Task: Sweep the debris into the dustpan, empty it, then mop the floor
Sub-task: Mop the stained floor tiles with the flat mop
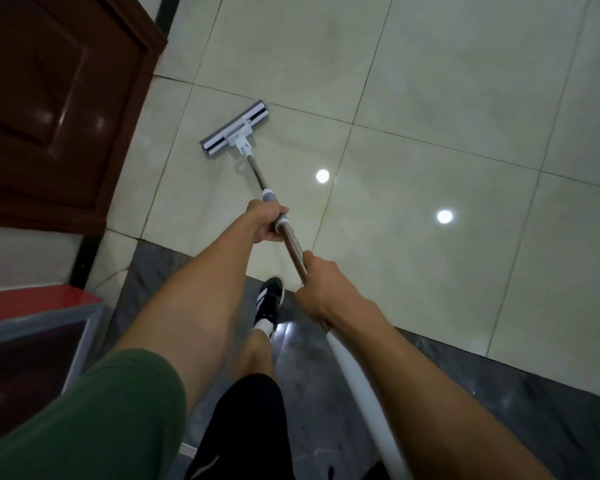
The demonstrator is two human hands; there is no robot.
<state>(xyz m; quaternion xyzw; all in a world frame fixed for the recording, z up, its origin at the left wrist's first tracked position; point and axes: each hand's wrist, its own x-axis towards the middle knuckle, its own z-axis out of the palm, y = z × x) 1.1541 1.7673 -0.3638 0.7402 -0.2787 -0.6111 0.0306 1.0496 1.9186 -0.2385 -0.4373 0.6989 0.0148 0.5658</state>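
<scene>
Both hands clamped on mop handle point(293, 249): left hand point(265, 221) lower, right hand point(321, 289) above; mop head point(234, 129) seemingly flat on tiled floor point(430, 98).

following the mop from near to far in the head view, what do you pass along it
white lower end of the mop handle → right hand gripping it → bare metal shaft → left hand gripping it → grey collar → flat grey-and-white mop head on the pale tiled floor

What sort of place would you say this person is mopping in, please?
Probably an indoor hallway or entrance: glossy tiled floor reflecting ceiling lights, a dark wooden door, and a dark stone threshold. Both hands grip the flat mop.
</scene>
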